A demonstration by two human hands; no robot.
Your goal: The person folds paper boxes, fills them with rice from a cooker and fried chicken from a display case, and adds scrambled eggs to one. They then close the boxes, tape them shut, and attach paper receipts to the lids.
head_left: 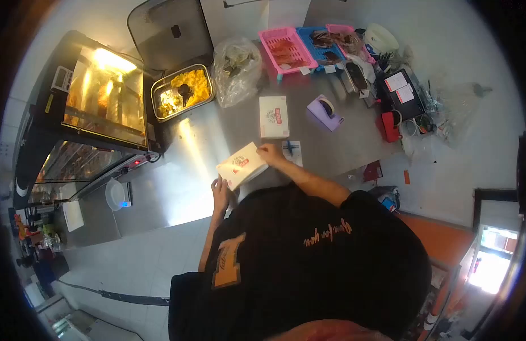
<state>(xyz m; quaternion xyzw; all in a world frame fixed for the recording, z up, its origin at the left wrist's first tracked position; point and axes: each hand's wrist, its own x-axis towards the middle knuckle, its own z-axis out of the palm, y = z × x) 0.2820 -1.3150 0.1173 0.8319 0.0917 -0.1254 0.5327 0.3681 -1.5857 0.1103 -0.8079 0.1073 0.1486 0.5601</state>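
Between my two hands is a white takeaway box (242, 165) with red and black print on its lid, held tilted in front of my black shirt. My left hand (220, 192) grips its lower left corner, and my right hand (270, 153) holds the upper right edge. Part of the box's underside and my fingertips are hidden. A second white box (274, 117) with the same print lies just beyond on the steel counter (186, 162). Near my right wrist is a small card with a blue mark (292, 152).
A lit display warmer (104, 96) stands at the left, beside a metal tray of yellow food (156, 108). Behind are a clear plastic bag (236, 74), a pink basket (283, 51) and a blue basket (314, 42). A purple tape dispenser (320, 113) and a black tablet (412, 105) sit rightward.
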